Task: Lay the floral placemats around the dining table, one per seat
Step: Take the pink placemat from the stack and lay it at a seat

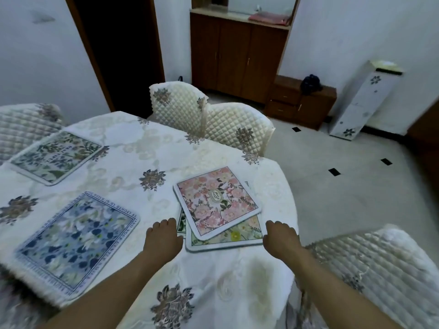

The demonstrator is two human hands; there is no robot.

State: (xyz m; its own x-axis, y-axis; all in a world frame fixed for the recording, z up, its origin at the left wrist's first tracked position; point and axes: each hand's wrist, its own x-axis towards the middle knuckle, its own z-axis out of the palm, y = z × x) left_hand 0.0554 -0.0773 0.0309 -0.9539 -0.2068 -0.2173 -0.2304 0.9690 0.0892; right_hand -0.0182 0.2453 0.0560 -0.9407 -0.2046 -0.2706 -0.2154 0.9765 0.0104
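A small stack of floral placemats lies near the table's right edge. A pink rose placemat (217,200) is on top, over a pale green placemat (240,236). My left hand (164,238) rests at the stack's left edge, fingers curled down. My right hand (280,238) sits at the stack's right corner, fingers curled too. Whether either hand grips a mat I cannot tell. A blue floral placemat (78,241) lies flat at the near left. A green leafy placemat (57,155) lies at the far left.
The table (133,148) wears a cream cloth with grey flower prints. Quilted chair backs stand at the far side (209,117), the left (23,124) and the near right (380,269). A brown cabinet (237,58) and tiled floor (344,186) lie beyond.
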